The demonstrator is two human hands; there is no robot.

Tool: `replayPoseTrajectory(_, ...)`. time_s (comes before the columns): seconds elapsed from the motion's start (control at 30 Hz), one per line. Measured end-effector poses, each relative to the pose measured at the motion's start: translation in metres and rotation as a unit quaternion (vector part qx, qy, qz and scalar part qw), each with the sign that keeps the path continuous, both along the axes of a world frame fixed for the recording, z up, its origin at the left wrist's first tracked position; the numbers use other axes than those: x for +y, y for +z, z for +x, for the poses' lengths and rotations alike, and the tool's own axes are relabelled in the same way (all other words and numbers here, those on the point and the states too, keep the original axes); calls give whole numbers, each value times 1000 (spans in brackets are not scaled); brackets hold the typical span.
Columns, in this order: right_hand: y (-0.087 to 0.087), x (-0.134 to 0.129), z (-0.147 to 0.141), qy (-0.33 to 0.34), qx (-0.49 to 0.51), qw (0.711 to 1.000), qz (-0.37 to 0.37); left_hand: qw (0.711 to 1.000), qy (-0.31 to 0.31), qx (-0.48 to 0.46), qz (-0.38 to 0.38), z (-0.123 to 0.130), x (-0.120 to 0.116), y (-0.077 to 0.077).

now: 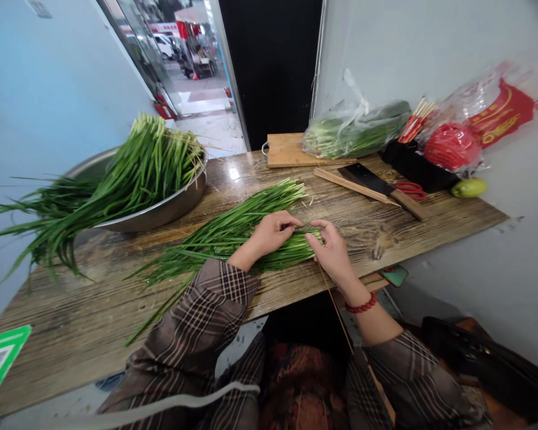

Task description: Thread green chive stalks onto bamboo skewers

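Note:
A loose bunch of garlic chives lies on the wooden table, pale stalk ends to the right. Above it, my left hand is closed, thumb and forefinger pinching a thin green chive stalk. My right hand faces it at the pale ends, fingers curled and thumb and forefinger slightly apart. A thin bamboo skewer slants out from under my right hand, down past the table edge, and seems held in it. My lower right fingers are hidden.
A metal basin heaped with chives stands left. A cutting board, bagged greens, a cleaver, skewers, red-handled scissors and a green vegetable lie at the back right. A QR-code sign is front left.

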State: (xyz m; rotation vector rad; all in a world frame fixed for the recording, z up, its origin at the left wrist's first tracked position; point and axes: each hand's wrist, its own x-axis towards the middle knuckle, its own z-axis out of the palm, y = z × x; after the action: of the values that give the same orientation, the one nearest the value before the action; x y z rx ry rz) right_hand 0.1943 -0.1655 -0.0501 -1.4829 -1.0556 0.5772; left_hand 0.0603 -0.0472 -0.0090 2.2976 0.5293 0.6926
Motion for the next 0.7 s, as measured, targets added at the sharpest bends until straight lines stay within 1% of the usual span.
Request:
replayPoseTrajectory(0.07,0,0,0,6,2,1000,-2,1000,-15,8,3,-2,-1,2)
replayPoseTrajectory(0.17,1,-1,1,26,-28,999,-5,997,-66,37,-5,-7,3,9)
replayPoseTrajectory(0.2,1,-2,1,28,-40,999,-6,997,-66,43,-6,-10,6,11)
replayPoseTrajectory(0.23,2,-2,1,28,-50,998,-7,998,-49,44,-3,-13,10,14)
replayPoseTrajectory(0.3,3,-4,1,22,-62,998,-10,999,18,40,14,-18,20,16)
replayPoseTrajectory(0.37,3,-4,1,19,-70,997,-13,995,79,43,38,-20,30,13)
replayPoseTrajectory(0.47,3,-4,1,22,-77,997,-13,988,111,75,76,-20,38,4)
replayPoseTrajectory(0.57,2,-4,2,23,-78,997,-11,977,164,81,113,-19,41,-4)
replayPoseTrajectory(0.63,2,-4,2,25,-75,997,-11,967,208,70,131,-19,42,-6)
replayPoseTrajectory(0.7,3,-4,1,27,-74,997,-9,957,241,67,150,-21,43,-6)
